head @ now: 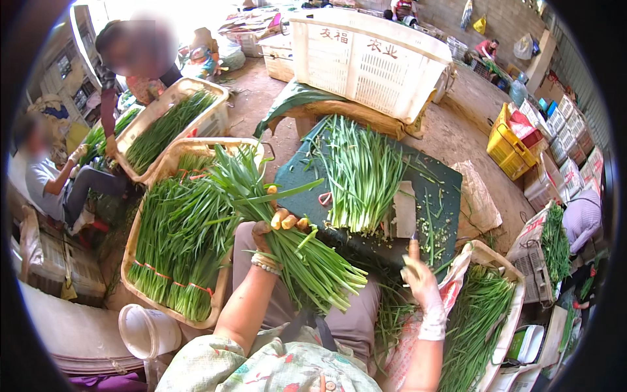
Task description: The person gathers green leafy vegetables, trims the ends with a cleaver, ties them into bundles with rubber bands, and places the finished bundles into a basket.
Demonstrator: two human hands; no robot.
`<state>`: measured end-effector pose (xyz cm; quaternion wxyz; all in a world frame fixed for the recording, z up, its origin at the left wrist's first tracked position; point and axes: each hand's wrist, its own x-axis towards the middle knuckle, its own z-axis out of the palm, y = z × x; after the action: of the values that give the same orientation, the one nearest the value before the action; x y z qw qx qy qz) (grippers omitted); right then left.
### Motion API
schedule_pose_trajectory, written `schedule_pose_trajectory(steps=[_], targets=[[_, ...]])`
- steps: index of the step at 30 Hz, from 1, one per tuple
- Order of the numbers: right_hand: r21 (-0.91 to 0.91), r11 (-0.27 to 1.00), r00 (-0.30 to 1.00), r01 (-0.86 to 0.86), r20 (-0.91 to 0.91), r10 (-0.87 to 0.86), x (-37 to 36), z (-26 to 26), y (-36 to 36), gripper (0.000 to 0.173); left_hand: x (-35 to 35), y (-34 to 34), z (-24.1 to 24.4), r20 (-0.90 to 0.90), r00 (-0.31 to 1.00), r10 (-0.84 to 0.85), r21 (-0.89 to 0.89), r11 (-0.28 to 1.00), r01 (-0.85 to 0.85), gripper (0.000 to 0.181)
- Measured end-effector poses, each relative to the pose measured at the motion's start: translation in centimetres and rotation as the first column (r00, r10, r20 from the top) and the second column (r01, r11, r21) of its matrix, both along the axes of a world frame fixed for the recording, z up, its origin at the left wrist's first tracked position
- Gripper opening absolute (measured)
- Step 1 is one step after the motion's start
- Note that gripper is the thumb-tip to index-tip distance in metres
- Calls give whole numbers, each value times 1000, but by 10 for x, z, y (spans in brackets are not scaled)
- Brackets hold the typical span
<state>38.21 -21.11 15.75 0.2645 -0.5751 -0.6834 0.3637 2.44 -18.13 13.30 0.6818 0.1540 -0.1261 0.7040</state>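
Note:
My left hand (267, 230), with orange-brown coverings on the fingertips and a beaded bracelet at the wrist, grips a bunch of long green leaf stalks (313, 264), which look like garlic chives. The bunch slants across my lap, its pale cut ends to the right. My right hand (421, 284), in a pale glove, is closed at the handle end of a broad-bladed cleaver (405, 210). The cleaver's blade lies on the dark green board (441, 196). Left of the blade is a loose pile of chives (362, 176), a red loop (325, 198) at its edge.
A crate (128, 245) of banded chive bundles stands at my left; another crate (514, 294) of chives at my right. Behind the board rises a large white plastic crate (367, 63). A white bucket (149, 330) sits at lower left. Co-workers sit and bend at the left.

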Motion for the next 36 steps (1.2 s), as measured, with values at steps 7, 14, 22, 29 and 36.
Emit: schedule_pose_trajectory(steps=[7, 14, 22, 29, 36], targets=[[364, 711, 714, -602, -153, 683, -154, 28, 73, 31, 14, -7, 8, -71, 995, -73, 23, 997, 75, 65], [253, 938, 864, -239, 496, 87, -33, -16, 36, 13, -43, -11, -9, -91, 989, 117, -157, 979, -130, 26], [286, 899, 940, -332, 24, 340, -100, -36, -26, 26, -28, -6, -15, -39, 987, 156, -19, 987, -157, 56], [-447, 889, 582, 102, -698, -418, -140, -33, -17, 21, -46, -12, -10, -99, 965, 243, -151, 955, -256, 52], [-300, 923, 860, -239, -507, 58, -111, -22, -29, 49, -57, -8, -14, -224, 892, 393, -252, 860, -443, 26]])
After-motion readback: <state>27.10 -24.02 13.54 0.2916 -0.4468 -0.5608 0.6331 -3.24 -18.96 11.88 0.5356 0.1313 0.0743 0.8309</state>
